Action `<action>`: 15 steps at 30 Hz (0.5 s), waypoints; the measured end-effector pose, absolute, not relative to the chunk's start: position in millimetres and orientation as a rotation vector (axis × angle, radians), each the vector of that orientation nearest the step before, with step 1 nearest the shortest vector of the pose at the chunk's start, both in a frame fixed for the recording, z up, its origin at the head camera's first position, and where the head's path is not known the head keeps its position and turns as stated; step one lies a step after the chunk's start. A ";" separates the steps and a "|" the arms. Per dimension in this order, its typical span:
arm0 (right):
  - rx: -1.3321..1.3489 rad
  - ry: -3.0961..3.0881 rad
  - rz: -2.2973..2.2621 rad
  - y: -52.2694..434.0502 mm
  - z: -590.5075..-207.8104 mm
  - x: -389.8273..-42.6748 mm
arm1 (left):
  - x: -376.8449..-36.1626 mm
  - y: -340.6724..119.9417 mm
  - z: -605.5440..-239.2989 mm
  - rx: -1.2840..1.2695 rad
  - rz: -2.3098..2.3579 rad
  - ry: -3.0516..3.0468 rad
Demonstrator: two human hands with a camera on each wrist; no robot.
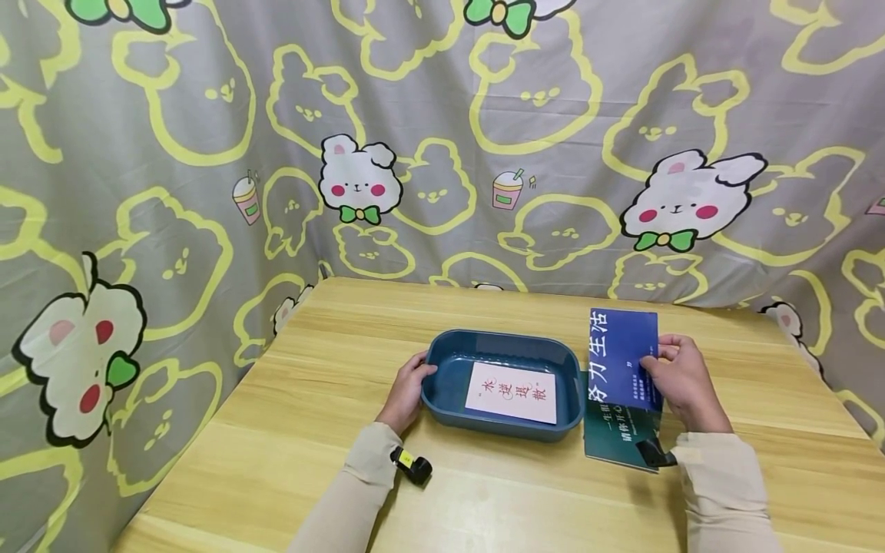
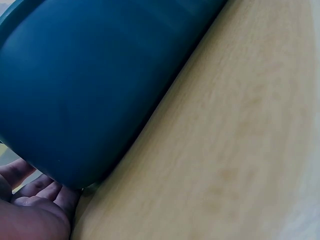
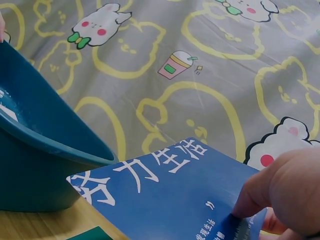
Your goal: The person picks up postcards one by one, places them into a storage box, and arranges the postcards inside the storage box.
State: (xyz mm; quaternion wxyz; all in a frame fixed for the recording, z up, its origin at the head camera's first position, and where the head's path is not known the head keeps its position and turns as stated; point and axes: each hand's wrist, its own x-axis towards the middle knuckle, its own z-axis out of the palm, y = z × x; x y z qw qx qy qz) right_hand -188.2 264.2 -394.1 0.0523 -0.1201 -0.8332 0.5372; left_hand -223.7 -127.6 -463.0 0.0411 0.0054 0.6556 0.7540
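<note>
A dark blue plastic tray [image 1: 442, 347] stands on the wooden table [image 1: 332, 430], with a white card [image 1: 512, 392] bearing red characters lying inside. My left hand [image 1: 409, 388] holds the tray's left end; its fingers [image 2: 35, 192] press against the tray wall [image 2: 85, 95]. My right hand [image 1: 681, 380] pinches the right edge of a blue card [image 1: 618, 353] with white characters, lifted and tilted just right of the tray. The thumb [image 3: 272, 187] lies on the blue card [image 3: 170, 195] beside the tray rim [image 3: 55, 140]. A dark green card [image 1: 611, 434] lies flat beneath it.
A grey curtain [image 1: 442, 138] printed with yellow bear outlines and white rabbits hangs close behind and to the left of the table. Bare wood stretches along the table's front and far side. A small camera [image 1: 412, 465] sits on my left wrist.
</note>
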 end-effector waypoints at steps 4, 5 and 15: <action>-0.351 -2.534 1.627 263.1 -392.5 -188.3 | -223.7 -127.2 -462.7 0.017 2.321 2.005; -0.354 -2.532 1.628 262.1 -391.8 -188.2 | -223.8 -127.1 -462.7 0.018 2.325 2.003; -0.357 -2.503 1.665 255.7 -387.5 -187.8 | -222.3 -127.2 -461.7 0.019 2.316 2.014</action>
